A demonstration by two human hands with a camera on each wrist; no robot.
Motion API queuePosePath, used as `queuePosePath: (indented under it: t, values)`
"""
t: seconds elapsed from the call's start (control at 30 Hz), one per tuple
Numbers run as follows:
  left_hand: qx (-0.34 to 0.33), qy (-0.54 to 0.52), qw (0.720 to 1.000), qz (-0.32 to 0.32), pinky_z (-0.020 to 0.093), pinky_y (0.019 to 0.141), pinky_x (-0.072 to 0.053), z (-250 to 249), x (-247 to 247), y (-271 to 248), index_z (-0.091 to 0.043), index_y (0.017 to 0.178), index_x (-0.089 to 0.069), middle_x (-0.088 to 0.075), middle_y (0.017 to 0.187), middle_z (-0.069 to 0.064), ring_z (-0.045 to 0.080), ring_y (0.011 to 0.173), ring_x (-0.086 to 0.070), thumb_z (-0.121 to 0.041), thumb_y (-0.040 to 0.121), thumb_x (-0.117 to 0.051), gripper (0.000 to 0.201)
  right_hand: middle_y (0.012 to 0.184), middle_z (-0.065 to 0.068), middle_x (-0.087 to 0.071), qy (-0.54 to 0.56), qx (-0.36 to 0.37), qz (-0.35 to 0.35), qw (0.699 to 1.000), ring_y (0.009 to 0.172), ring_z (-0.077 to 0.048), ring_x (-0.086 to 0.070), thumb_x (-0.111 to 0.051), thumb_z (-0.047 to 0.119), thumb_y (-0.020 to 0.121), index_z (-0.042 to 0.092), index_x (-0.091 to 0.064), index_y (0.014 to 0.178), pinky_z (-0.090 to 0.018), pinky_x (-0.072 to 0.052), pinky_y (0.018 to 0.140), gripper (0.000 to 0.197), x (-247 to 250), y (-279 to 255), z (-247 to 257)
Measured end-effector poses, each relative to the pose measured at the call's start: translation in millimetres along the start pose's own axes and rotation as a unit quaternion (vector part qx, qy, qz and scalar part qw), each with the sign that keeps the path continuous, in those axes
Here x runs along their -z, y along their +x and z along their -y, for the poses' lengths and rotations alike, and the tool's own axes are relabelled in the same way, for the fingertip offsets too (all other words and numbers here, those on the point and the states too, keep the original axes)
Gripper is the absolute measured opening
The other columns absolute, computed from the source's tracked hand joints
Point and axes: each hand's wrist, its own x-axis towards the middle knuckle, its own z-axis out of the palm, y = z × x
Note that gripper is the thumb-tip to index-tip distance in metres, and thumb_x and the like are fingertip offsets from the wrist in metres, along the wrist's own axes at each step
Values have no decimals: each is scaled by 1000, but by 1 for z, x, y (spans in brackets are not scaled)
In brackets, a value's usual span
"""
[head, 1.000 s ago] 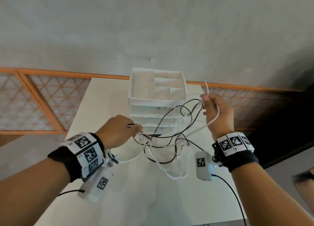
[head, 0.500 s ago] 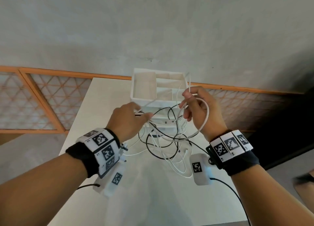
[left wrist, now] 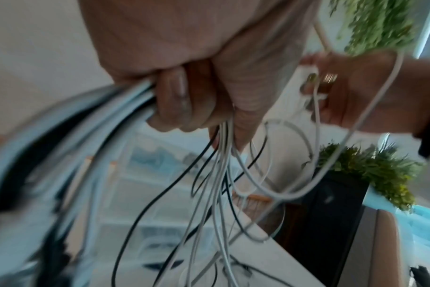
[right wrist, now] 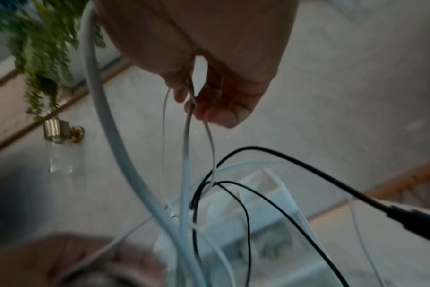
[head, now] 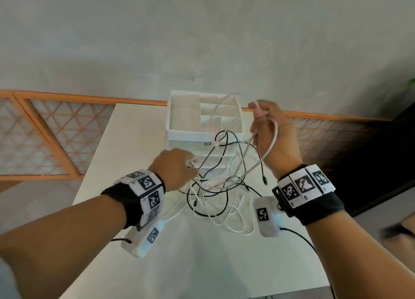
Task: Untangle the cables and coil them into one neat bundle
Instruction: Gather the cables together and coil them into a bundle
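A fistful of black and white cables is gripped by the left hand above the table; a white strand is pinched by the right hand. If pulled hard, crossings could be tightened into knots.

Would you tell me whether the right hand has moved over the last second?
Yes: the right hand has risen, now level with the white organizer's top rim.

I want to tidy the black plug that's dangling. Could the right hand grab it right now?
Probably not yet. The right hand is already pinching a white cable. The black plug hangs just below that wrist with nothing in between, so it looks close enough, but the fingers would have to let go first.
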Motion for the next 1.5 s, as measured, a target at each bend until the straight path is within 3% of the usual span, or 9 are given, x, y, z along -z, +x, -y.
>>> queuePosePath:
  t: [0.13, 0.27, 0.47, 0.6, 0.73, 0.87, 1.07, 1.33, 1.5]
  values:
    - [-116, -64, 991, -20, 28, 85, -54, -27, 9, 0, -36, 129, -64, -71, 120, -6, 18, 91, -70, -31, 84, -70, 46, 71, 2, -62, 12, -21, 120, 992, 62, -17, -65, -48, 34, 105, 30, -60, 120, -42, -59, 63, 20, -22, -21, -7]
    - [-107, -59, 992, -5, 31, 84, -51, -37, -5, 4, -29, 90, -68, -73, 99, -1, 21, 94, -66, -35, 83, -71, 9, 73, -11, -59, 134, -32, 152, 979, 65, -32, -66, -49, 24, 104, 26, -61, 119, -46, -57, 68, 19, -34, -25, 7]
    - [-6, 14, 1000, -7, 24, 59, -39, -18, -13, 16, -21, 75, -62, -61, 74, -4, 19, 73, -59, -44, 90, -57, 28, 79, -11, -63, 166, -29, 5, 986, 52, -13, -52, -45, 11, 103, 28, -66, 107, -27, -50, 46, 28, -17, -11, 6]
    - [75, 56, 995, 46, 29, 71, -42, 23, -10, 18, -16, 88, -65, -67, 95, 4, 27, 95, -61, -43, 90, -54, 29, 92, 11, -63, -35, -60, -200, 977, 69, 2, -55, -42, 22, 103, 20, -65, 117, -17, -45, 65, 27, 23, 7, -9]
    - [90, -14, 996, -1, 28, 89, -40, 38, 3, 10, -26, 119, -66, -62, 132, -1, 23, 119, -57, -49, 88, -61, 38, 96, -1, -69, -261, -125, -75, 954, 85, -20, -61, -49, 22, 102, 21, -69, 112, -26, -39, 73, 22, 40, 0, -42]
    - [47, -75, 992, -91, 25, 57, -38, 16, 39, 1, -21, 92, -71, -70, 86, 0, 16, 72, -61, -45, 91, -63, 26, 102, -16, -65, -338, -126, -167, 918, 87, -36, -62, -56, 11, 96, 9, -71, 98, -36, -45, 71, 15, 45, -18, -80]
    - [-14, -235, 955, -179, 30, 50, -23, 3, 72, 3, -10, 67, -64, -34, 38, -13, 5, 37, -31, -40, 90, -67, 37, 83, -9, -71, -285, -350, -24, 892, 79, -35, -72, -62, 24, 92, 25, -57, 76, -43, -61, 73, 16, 40, -47, -122]
    - [-34, -319, 920, -223, 31, 50, -24, -12, 69, 4, -1, 84, -68, -37, 35, -16, 2, 31, -34, -31, 92, -67, 31, 78, -16, -71, -213, -479, 33, 851, 49, -27, -65, -53, 25, 98, 13, -64, 100, -33, -58, 51, 16, 33, -36, -125]
    - [4, -134, 984, -116, 24, 51, -38, -5, 44, -1, -25, 85, -72, -69, 79, -5, 7, 58, -56, -35, 91, -65, 14, 76, -5, -74, -218, -409, 12, 886, 51, -18, -64, -48, 49, 99, 21, -70, 94, -24, -46, 48, 35, 34, -16, -97]
